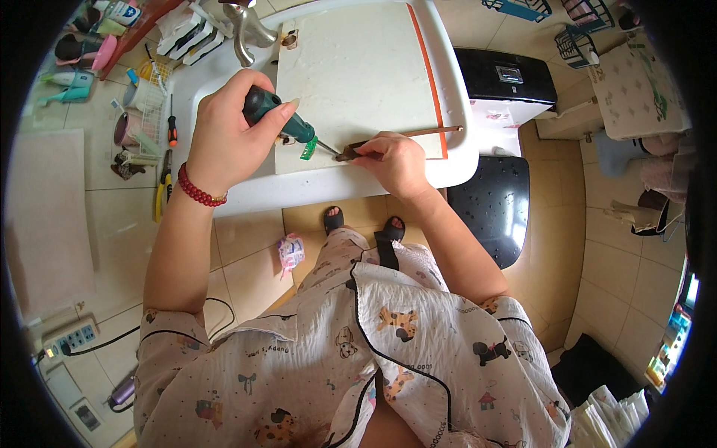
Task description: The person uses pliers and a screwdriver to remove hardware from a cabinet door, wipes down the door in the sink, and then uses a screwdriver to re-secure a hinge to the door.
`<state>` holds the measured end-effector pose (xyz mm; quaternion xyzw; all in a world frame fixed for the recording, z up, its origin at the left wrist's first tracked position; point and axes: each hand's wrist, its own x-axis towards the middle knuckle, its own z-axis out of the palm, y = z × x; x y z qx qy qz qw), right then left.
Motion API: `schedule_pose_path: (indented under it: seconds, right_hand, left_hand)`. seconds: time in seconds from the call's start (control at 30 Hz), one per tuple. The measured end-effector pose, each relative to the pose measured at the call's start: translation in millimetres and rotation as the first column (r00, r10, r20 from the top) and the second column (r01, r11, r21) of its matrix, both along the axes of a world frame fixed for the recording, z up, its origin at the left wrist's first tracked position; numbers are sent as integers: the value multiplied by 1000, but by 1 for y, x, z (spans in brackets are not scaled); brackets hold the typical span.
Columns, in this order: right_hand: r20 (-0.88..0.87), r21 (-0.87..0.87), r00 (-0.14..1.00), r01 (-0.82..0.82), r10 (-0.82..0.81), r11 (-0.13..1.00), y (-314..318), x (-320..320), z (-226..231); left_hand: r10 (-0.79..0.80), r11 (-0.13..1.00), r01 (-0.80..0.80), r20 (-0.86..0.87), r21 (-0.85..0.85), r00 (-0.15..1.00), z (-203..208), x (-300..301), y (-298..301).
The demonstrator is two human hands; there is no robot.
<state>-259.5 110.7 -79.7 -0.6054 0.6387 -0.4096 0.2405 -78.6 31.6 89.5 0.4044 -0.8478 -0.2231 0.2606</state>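
Note:
My left hand [231, 123] is wrapped around the dark green handle of a cordless electric screwdriver [299, 125], slanted down to the right. A small bright green piece [308, 148] sits beside its nose. The thin bit reaches the end of a slim brown strip [426, 132]. That end is pinched by the fingertips of my right hand [394, 160], which partly hide it; I cannot make out a screw. Beneath lies a white panel [358, 71] with an orange-red edge, resting across a white washbasin [250, 198]. A dark metal fitting [290, 39] is on the panel's far left corner.
A metal faucet [250, 31] rises behind the panel's left corner. Left of the basin are a red-handled screwdriver [172, 131] and yellow-handled pliers [159, 201]. To the right stand a toilet with a black lid [489, 209] and black tank [504, 78]. A power strip [69, 337] is lower left.

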Motion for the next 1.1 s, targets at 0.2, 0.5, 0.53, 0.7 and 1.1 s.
schedule_pose_path:
  seconds: [0.2,0.5,0.53,0.7,1.1]
  right_hand:
    - [-1,8,1000,-5,5,1000,0,0,0]
    - [-8,-12,1000,-4,4,1000,0,-1,-2]
    - [-5,-8,1000,-6,6,1000,0,-1,-1]
    - [15,-7,1000,-12,12,1000,1,-1,1]
    - [-41,-34,999,-27,26,999,1,1,3]
  left_hand:
    - [-9,1000,9,12,-1,1000,0,3,-1]
    - [-450,892,450,163,37,878,24,-1,9]
    - [-448,893,448,163,37,879,25,-1,9]
    - [-244,967,254,197,-24,950,18,2,6]
    - [-144,987,151,131,-47,981,11,3,-5]
